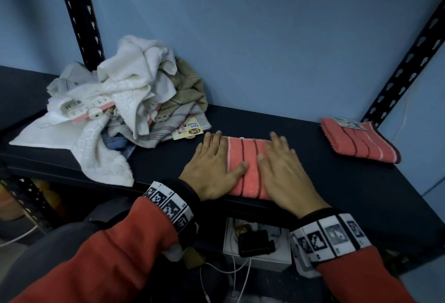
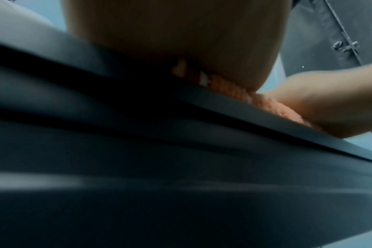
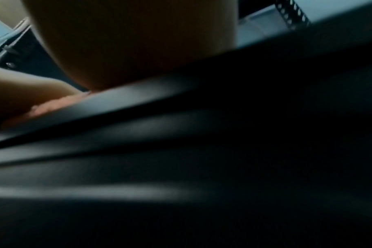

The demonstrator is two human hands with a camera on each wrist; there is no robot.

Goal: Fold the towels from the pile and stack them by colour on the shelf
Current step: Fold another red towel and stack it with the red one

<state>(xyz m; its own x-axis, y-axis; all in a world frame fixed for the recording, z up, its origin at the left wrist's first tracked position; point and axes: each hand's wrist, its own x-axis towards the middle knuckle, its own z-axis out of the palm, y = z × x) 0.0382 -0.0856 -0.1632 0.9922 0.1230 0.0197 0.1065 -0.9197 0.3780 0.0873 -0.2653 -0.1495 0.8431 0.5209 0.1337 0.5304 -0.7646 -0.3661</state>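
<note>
Jumbled pile of towels (image 1: 115, 100) on the dark shelf (image 1: 301, 134) left of the hands, left hand (image 1: 212, 167) flat with fingers straight on a folded pink towel (image 1: 248, 170), right hand (image 1: 284, 172) pressing flat beside it, second folded pink towel (image 1: 358, 141) further right

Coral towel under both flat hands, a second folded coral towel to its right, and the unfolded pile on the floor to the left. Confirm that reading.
Not quite. The pile lies on the shelf, not the floor, as the head view shows. The rest holds: left hand and right hand press flat on the coral towel, with the second folded coral towel to its right.
</note>
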